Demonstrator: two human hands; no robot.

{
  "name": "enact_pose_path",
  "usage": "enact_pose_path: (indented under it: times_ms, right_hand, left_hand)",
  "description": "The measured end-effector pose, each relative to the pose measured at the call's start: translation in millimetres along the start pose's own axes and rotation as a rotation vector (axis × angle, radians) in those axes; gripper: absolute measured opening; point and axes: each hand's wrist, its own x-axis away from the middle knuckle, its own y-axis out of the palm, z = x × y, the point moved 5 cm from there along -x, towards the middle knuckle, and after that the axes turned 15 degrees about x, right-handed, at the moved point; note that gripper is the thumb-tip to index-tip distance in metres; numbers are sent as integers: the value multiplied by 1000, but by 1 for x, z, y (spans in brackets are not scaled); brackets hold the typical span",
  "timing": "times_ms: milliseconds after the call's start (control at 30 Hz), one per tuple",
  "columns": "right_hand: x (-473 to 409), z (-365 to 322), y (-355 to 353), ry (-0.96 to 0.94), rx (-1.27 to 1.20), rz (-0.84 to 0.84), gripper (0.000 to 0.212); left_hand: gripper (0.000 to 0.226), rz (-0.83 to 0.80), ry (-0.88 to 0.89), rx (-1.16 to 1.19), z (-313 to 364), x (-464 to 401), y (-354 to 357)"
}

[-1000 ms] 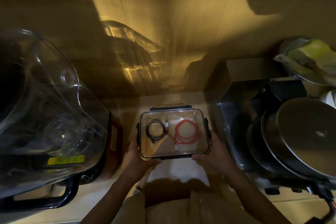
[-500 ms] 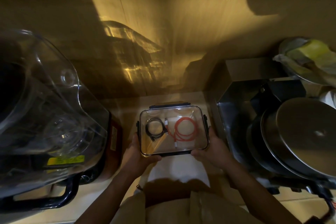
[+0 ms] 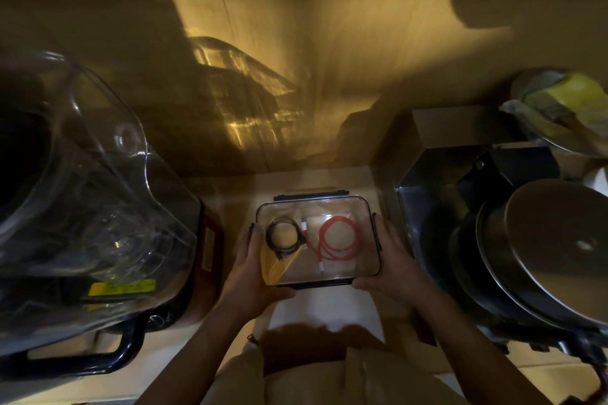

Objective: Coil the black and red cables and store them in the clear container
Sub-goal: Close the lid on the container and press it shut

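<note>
To our left stands a large clear blender jug (image 3: 82,194) on a dark base with a black handle, taking up most of that side. To our right sits a stack of dark pans (image 3: 539,260) beside a shiny metal box (image 3: 427,174), with a bowl holding something yellow-green (image 3: 569,108) behind them. Between these groups runs a pale tabletop (image 3: 329,309), lit warmly against a wooden wall (image 3: 329,43).

We hold the clear container (image 3: 345,210) in the middle of that gap, its lid on, with black clips along its edges. Whether its base touches the tabletop we cannot tell.

Our left hand (image 3: 250,276) grips the container's left side, thumb laid up along the lid's edge and the other fingers curled beneath the near corner. Our right hand (image 3: 393,268) grips the right side the same way, fingers clamped round the near right corner.

Inside, the red cable (image 3: 340,238) lies coiled in the right half, its white plugs pointing toward the middle and the near wall. The black cable (image 3: 283,237), a smaller coil, lies in the left half, just beside the red one.
</note>
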Motion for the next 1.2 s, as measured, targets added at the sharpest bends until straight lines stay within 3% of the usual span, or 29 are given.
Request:
enact_pose_path:
  times_ms: [167, 467, 667, 800, 933, 1200]
  right_hand:
    - [-12, -9, -6, -42, 251, -195, 130]
    - [-17, -6, -1, -47, 377, -151, 137]
    - [-3, -11, -1, -56, 486, -119, 121]
    - [3, -5, 7, -25, 432, -122, 112]
    - [9, -3, 11, -5, 325, -124, 107]
    - [14, -4, 14, 4, 69, -135, 104]
  left_hand:
    - [139, -111, -94, -163, -2, -10, 6]
    - [134, -97, -128, -266, -7, -8, 7]
    - [121, -56, -81, -463, -9, 1, 11]
    - [109, -25, -57, -560, -17, 7, 16]
    - [119, -39, -70, -562, -19, 10, 15]
    - [114, -47, -131, -334, -19, 14, 10]
